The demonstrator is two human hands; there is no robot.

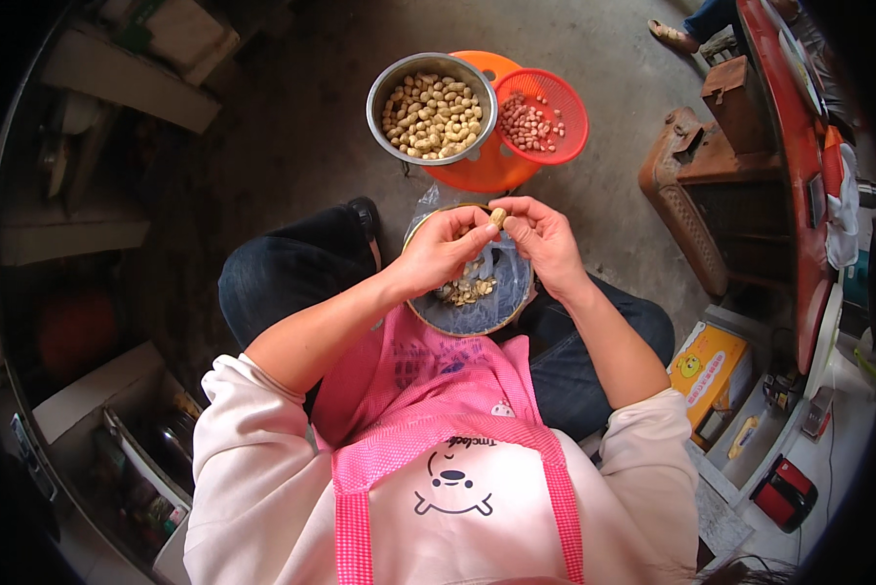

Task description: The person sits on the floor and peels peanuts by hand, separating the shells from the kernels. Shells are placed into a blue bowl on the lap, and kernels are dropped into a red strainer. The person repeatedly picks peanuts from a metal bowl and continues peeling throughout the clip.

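An unshelled peanut [498, 217] is pinched between the fingertips of both my hands. My left hand [446, 240] has its thumb and forefinger on one side of it. On the other side, the thumb and fingers of my right hand [546, 240] grip it. Below them, between my knees, stands a round bin [509, 296] lined with clear plastic. Broken peanut shells [473, 290] lie inside, partly covered by my left hand. Beyond my hands, a metal bowl [373, 110] holds many unshelled peanuts [434, 117]. Beside it, a red plastic basket [581, 110] contains shelled reddish peanuts [529, 126].
The bowl and basket rest on an orange plastic stool [481, 172]. To the right are a rusty brown metal stove [683, 146], a red tabletop [800, 219] and a yellow box [710, 369]. Another person's foot [673, 35] shows at the upper right. Shelving [131, 91] lines the left.
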